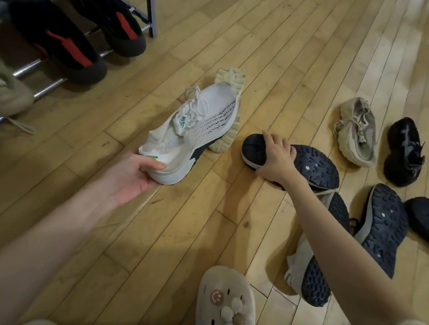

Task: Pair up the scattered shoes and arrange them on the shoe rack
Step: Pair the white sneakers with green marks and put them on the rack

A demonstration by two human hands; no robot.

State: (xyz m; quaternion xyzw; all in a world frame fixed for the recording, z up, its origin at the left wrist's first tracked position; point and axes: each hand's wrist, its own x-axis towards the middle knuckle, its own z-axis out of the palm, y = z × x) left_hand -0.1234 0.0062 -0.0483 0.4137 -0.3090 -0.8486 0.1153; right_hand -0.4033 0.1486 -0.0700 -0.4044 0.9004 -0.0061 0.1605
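on the shoe rack at far left sit a tan shoe and a black-and-red pair. the left hand has its grip clenched round the heel of a white sneaker, lifted above the wooden floor. the right hand grips an upturned dark-soled shoe on the floor, with more shoes scattered right, a beige one among them.

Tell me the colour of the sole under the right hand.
Dark navy-black, studded with small pale dots, on the overturned shoe in the head view.
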